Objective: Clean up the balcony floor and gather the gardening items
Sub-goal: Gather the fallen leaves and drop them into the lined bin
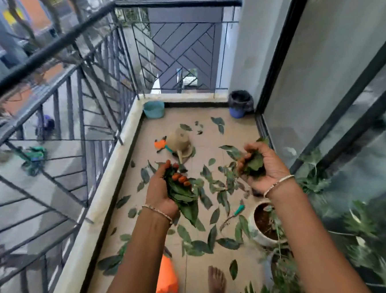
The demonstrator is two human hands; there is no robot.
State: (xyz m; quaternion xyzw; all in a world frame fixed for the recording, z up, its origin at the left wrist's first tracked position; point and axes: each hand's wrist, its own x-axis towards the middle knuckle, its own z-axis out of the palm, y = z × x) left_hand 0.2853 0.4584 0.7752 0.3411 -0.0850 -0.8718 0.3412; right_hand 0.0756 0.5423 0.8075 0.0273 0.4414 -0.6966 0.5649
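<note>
Both hands are up at mid-frame, fingers curled round green leaves — the left hand (161, 191) grips a long bunch (187, 204), the right hand (267, 167) cups a smaller wad (254, 164). Loose leaves (228, 244) litter the balcony floor (192, 271) beneath; a beige watering can (181, 140) lies above centre, a lined bin (240, 103) in the far right corner

Left hand (162, 190), right hand (266, 167) (both clenched).

Beige tiled floor (192, 273): scattered leaves (227, 244), watering can (181, 139), teal tub (154, 109), white pot (260, 234), bin (240, 104).
</note>
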